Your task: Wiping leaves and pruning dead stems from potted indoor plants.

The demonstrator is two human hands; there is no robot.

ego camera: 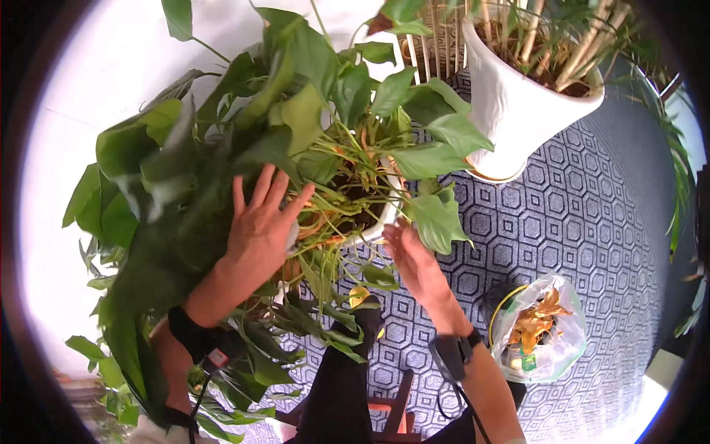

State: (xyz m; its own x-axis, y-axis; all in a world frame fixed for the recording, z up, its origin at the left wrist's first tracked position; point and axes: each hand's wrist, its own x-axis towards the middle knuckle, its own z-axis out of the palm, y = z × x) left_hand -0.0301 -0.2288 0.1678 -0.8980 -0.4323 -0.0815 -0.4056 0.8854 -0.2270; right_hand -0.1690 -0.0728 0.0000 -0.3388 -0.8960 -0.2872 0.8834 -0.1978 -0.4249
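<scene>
My left hand (258, 230) lies palm down with its fingers spread against the large green leaves (211, 194) of a potted plant, which lean over to the left. Its fingertips partly go under a leaf. Right of it, the plant's bare stems (327, 208) and dark soil show inside a white pot (383, 222). My right hand (416, 261) is beside the pot's near right rim, just below a drooping green leaf (438, 222). Its fingers are slightly bent, with nothing seen between them. Whether its fingertips touch the rim is unclear.
A tall white planter (516, 105) with thick-stemmed plants stands at the upper right. On the patterned carpet (516, 222), a bin lined with a clear plastic bag (574, 344) holds dry brown leaves (538, 322). Trailing leaves (266, 355) hang near my leg (338, 394). Cables run from both wrist bands.
</scene>
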